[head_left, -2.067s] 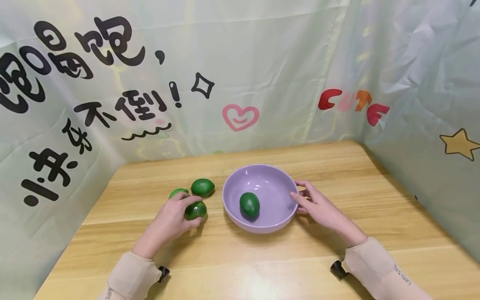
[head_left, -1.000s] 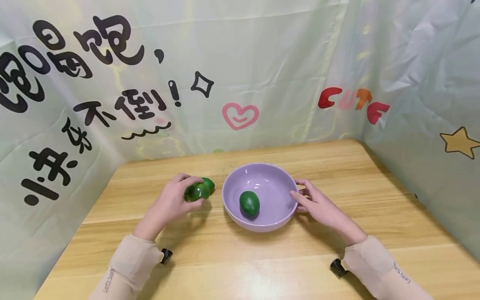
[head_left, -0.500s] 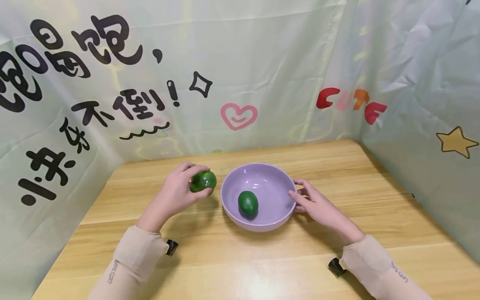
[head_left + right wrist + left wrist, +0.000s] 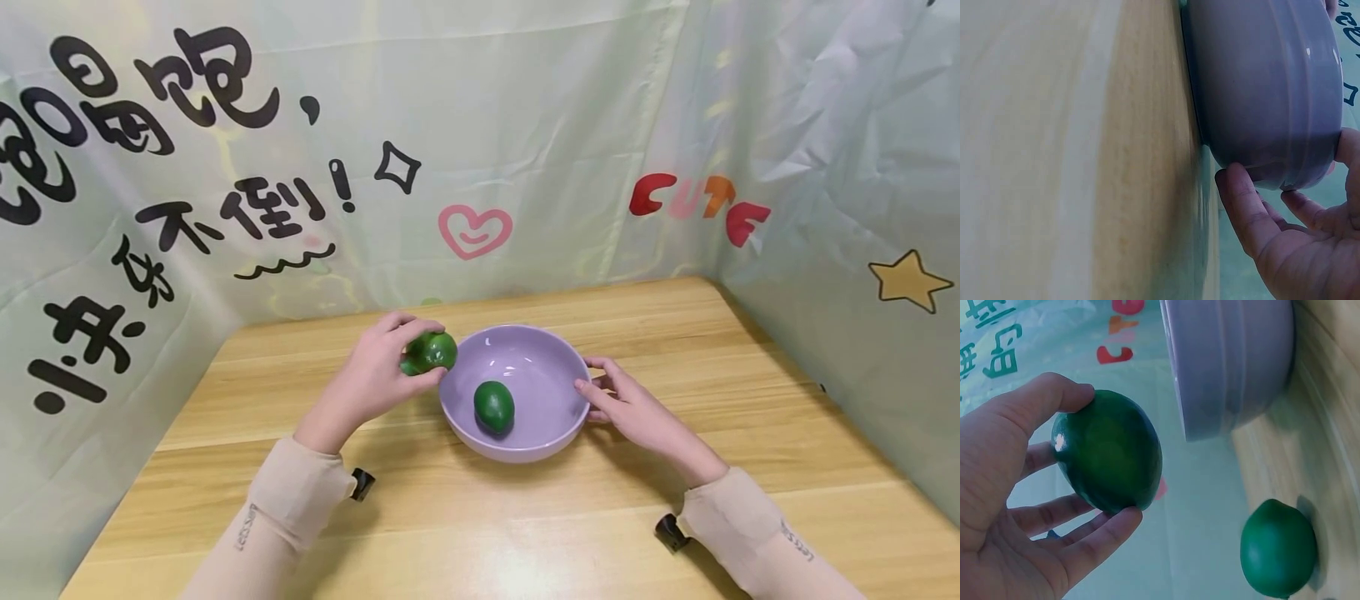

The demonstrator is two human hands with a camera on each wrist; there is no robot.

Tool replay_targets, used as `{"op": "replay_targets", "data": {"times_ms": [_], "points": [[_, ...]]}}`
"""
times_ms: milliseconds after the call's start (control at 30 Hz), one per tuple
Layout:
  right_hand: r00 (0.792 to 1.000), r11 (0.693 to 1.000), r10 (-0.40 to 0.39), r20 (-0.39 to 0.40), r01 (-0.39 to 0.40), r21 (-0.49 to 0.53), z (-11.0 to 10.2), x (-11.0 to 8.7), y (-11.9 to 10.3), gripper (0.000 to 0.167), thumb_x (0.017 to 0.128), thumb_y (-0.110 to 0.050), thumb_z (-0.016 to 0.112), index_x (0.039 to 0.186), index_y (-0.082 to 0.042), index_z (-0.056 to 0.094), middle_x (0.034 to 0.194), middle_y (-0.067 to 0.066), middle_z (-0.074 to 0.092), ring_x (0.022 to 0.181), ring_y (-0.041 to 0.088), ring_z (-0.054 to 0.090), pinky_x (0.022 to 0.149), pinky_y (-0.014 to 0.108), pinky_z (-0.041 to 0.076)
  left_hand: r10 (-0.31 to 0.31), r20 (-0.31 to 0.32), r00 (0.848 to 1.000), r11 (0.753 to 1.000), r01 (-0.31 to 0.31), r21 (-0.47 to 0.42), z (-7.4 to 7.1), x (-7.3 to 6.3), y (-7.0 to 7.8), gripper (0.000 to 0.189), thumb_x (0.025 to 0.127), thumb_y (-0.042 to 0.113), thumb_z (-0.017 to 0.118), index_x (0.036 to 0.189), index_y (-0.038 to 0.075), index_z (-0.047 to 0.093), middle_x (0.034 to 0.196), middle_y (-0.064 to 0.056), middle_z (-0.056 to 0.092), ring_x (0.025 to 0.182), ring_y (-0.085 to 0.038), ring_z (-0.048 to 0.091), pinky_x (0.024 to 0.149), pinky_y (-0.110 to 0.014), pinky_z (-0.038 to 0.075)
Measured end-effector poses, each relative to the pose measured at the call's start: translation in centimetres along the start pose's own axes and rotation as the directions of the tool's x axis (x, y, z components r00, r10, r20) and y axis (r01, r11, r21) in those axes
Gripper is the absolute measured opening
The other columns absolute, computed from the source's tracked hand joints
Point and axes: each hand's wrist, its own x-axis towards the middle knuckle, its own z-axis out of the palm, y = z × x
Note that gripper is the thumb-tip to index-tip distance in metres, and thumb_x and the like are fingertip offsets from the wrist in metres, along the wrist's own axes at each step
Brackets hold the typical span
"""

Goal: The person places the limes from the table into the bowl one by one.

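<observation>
In the head view my left hand (image 4: 382, 362) holds a glossy green lime (image 4: 437, 352) at the left rim of a purple bowl (image 4: 547, 417). Thumb and fingertips grip this lime (image 4: 1110, 453) in the left wrist view, clear of the table. One more lime (image 4: 1279, 549) lies on the wood below the hand; from the head it is mostly covered. Inside the bowl, left of its middle, rests a dark green lime (image 4: 493, 407). My right hand (image 4: 630, 408) grips the bowl's right side, thumb over the rim and fingers against the outer wall (image 4: 1260, 94).
A light wood table (image 4: 480, 525) carries everything. Pale printed cloth (image 4: 555, 167) hangs behind it and along both sides. Black wrist cameras (image 4: 363, 484) sit on both cuffs.
My left hand has lifted the lime from the table and carried it right and away from me, up to the bowl's left rim. The right hand keeps its grip on the bowl.
</observation>
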Motion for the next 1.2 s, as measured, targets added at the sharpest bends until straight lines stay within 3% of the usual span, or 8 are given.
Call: {"op": "replay_targets", "data": {"times_ms": [500,700,1200], "points": [[1.000,1.000,0.009,0.003,-0.009,0.005,0.1,0.0,-0.1,0.060,0.114,-0.027,0.053,0.161,0.005,0.031,0.134,0.034,0.060,0.116,0.035,0.072,0.093,0.035,0.065,0.026,0.070,0.997,1.000,-0.025,-0.010,1.2,1.3,1.8,0.048,0.087,0.028,0.087,0.132,0.019,0.073,0.133,-0.010,0.065,0.112,-0.028,0.068,0.094,-0.043,0.062],[1.000,1.000,0.015,0.001,-0.015,0.007,0.0,0.0,-0.1,0.062,0.114,-0.028,0.054,0.162,0.005,0.031,0.135,0.035,0.060,0.115,0.035,0.072,0.092,0.035,0.065,0.051,0.087,0.995,0.999,-0.051,-0.007,1.9,1.6,2.1,0.049,0.087,0.029,0.087,0.133,0.019,0.073,0.131,-0.010,0.065,0.108,-0.027,0.067,0.090,-0.041,0.061],[1.000,1.000,0.015,0.002,-0.015,0.011,0.0,0.0,-0.1,0.061,0.114,-0.027,0.053,0.161,0.005,0.031,0.132,0.034,0.061,0.113,0.033,0.073,0.093,0.036,0.065,0.080,0.137,0.987,0.996,-0.085,0.029,3.1,2.1,2.6,0.054,0.088,0.034,0.086,0.137,0.017,0.070,0.131,-0.010,0.064,0.112,-0.028,0.068,0.096,-0.046,0.061]]}}
